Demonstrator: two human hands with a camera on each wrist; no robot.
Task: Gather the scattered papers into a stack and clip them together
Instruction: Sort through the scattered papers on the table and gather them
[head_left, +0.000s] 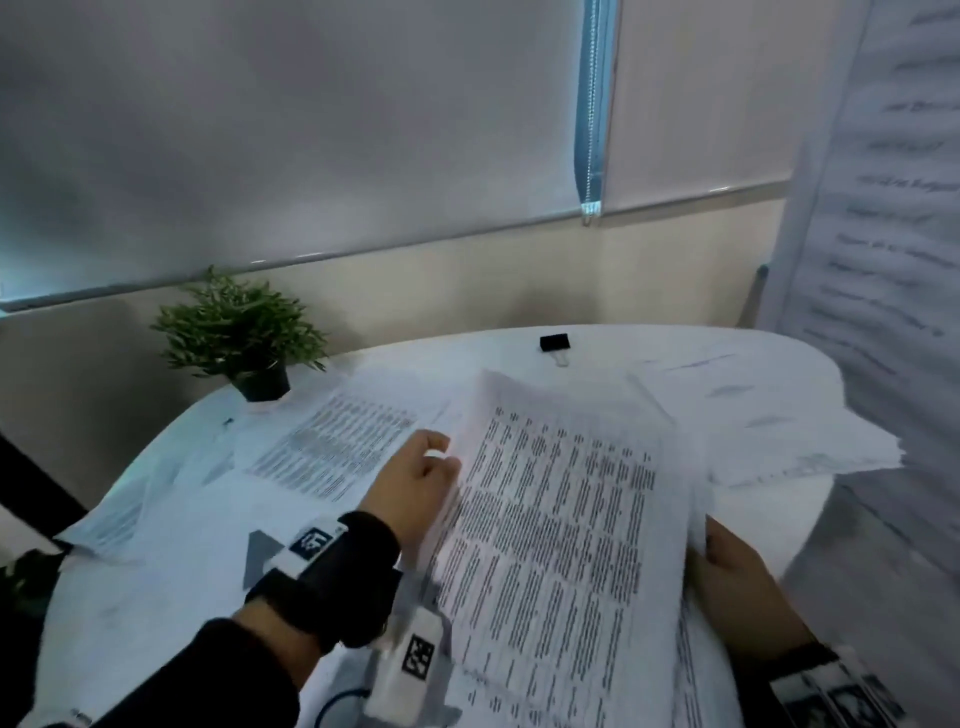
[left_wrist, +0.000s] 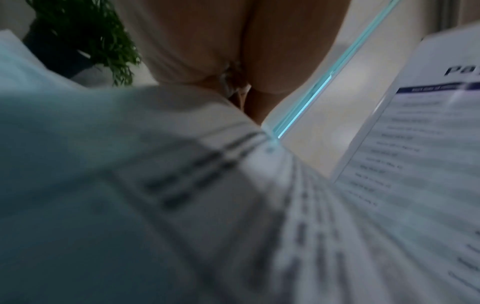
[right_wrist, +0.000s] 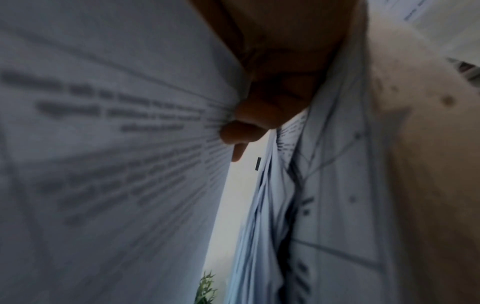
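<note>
A printed sheet (head_left: 561, 519) tops a bundle of papers that I hold tilted above the white table (head_left: 649, 343). My left hand (head_left: 431, 467) grips the bundle's left edge with curled fingers. My right hand (head_left: 727, 566) holds its right edge, and in the right wrist view its fingers (right_wrist: 259, 115) pinch several sheets (right_wrist: 116, 144). More printed papers (head_left: 332, 447) lie loose at the left, and a fanned pile (head_left: 769, 415) lies at the right. A black binder clip (head_left: 555, 344) sits alone at the far side of the table.
A small potted plant (head_left: 244, 332) stands at the table's far left edge. A tall printed sheet (head_left: 883, 208) rises close by on the right. Window blinds and a wall lie behind the table.
</note>
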